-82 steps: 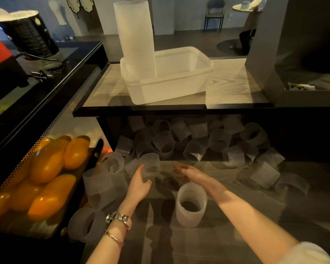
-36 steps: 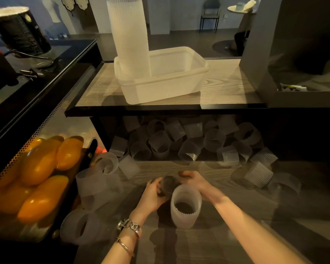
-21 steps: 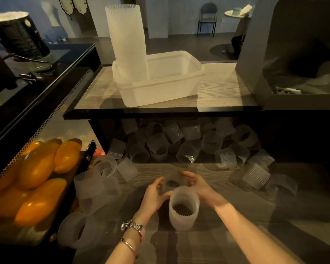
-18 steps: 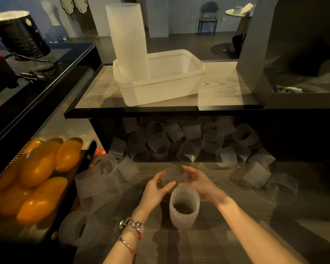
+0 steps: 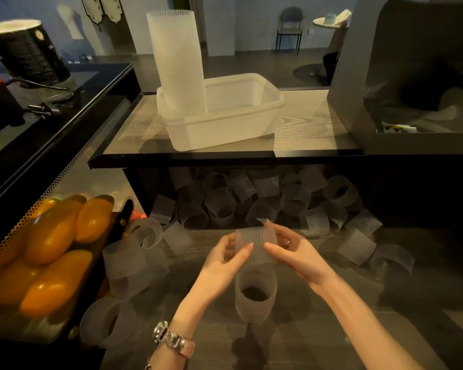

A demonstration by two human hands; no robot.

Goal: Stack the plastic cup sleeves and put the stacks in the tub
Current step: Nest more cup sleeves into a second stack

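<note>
One ribbed translucent cup sleeve (image 5: 255, 243) is held in the air between my left hand (image 5: 226, 259) and my right hand (image 5: 294, 252), both gripping its sides. Just below it a short upright stack of sleeves (image 5: 255, 297) stands on the lower wooden counter. Several loose sleeves (image 5: 267, 198) lie scattered behind and to both sides under the shelf. On the upper shelf sits the translucent tub (image 5: 225, 126), with a tall stack of sleeves (image 5: 177, 62) standing in its left end.
A mesh tray of orange fruit (image 5: 51, 244) lies at the left. A black counter (image 5: 51, 108) with a dark bucket (image 5: 30, 54) sits at the upper left. A grey box (image 5: 412, 76) stands on the shelf at the right. The shelf edge (image 5: 225, 158) overhangs the sleeves.
My left hand took a loose sleeve from the pile; both hands brought it over the short stack and lifted it slightly, turning it upright. The view shifted slightly.
</note>
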